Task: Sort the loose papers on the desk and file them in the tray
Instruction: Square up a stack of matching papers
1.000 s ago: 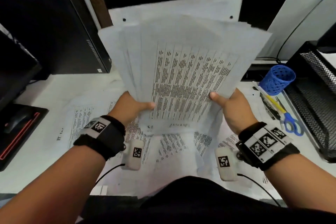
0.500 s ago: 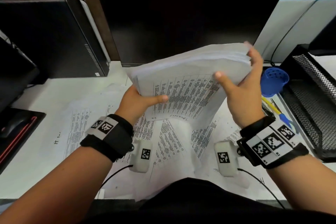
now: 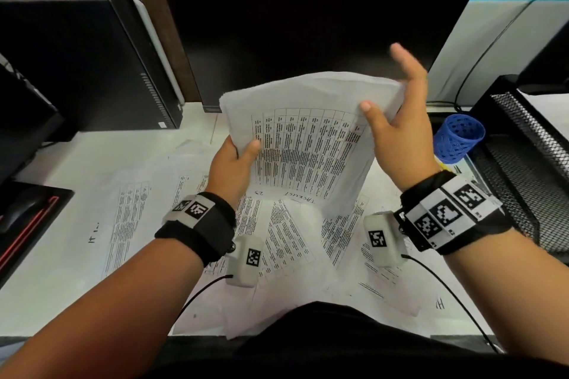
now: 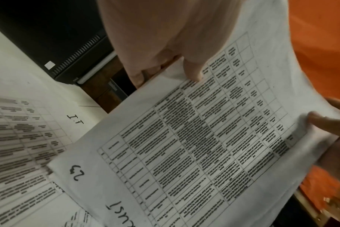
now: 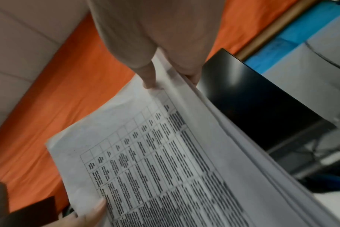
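Both hands hold a thick stack of printed papers point(image 3: 308, 138) above the desk, its table-printed face towards me. My left hand point(image 3: 234, 160) grips the stack's lower left edge, thumb on the front sheet point(image 4: 194, 145). My right hand point(image 3: 397, 129) holds the right edge: its thumb presses the front sheet while its fingers run up behind the stack point(image 5: 165, 161), their tips above the top edge. More loose printed sheets point(image 3: 138, 218) lie spread over the desk below. The black mesh tray point(image 3: 523, 169) stands at the right.
A dark monitor point(image 3: 308, 24) stands right behind the stack, and a black computer tower point(image 3: 77, 64) at the back left. A blue mesh pen cup point(image 3: 458, 138) lies next to the tray. At the far left is a black mouse pad point(image 3: 24, 218).
The fanned, upright sheets have been drawn together into one stack and lowered. My right hand moved from the bottom edge up to the right edge, and its fingers now stretch upward.
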The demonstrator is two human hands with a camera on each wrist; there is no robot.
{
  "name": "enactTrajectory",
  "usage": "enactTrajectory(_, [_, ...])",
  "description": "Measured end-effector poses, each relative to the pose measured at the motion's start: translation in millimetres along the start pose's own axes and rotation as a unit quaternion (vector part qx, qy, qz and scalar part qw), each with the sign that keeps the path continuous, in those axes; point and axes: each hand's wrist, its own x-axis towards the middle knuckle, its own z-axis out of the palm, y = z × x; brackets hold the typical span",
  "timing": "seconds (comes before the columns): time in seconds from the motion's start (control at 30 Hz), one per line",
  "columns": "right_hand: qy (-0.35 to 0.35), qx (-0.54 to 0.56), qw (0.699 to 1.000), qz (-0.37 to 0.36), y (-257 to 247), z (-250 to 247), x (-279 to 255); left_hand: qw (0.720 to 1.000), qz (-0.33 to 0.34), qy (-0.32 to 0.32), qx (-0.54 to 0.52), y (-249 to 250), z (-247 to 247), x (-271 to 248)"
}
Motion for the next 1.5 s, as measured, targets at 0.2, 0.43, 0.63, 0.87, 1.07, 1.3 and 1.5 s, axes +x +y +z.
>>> enactTrajectory(0.2, [-0.005,0.14,0.967,0.21,32.8,13.4,-32.9,0.998,0.027,0.041,-0.03,6.6,8.6,-9.8])
enactTrajectory(0.43, [0.003,0.129,0.972,0.198,28.2,22.5,-48.7,0.997,0.064,0.014,-0.046,14.6,16.3,-26.8])
enactTrajectory(0.63, [-0.044,0.091,0.959,0.264,53.2,30.1,-69.0,0.999,0.013,0.003,-0.035,-12.8,16.3,-36.6])
enactTrajectory(0.87, [-0.052,0.082,0.95,0.297,55.8,35.9,-69.7,0.999,-0.047,0.005,0.011,-28.5,16.1,-36.6])
enactTrajectory(1.07, [-0.07,0.107,0.948,0.292,52.8,17.2,-60.8,0.998,-0.038,0.038,0.017,-16.0,15.0,-32.4])
enactTrajectory(1.3, [-0.123,0.059,0.94,0.311,58.5,-10.2,-72.3,0.997,-0.024,0.063,-0.045,8.0,25.6,-30.2])
enactTrajectory(1.5, [-0.101,0.009,0.946,0.309,69.1,-41.7,-69.0,0.998,-0.039,-0.015,-0.049,27.5,43.2,-44.7])
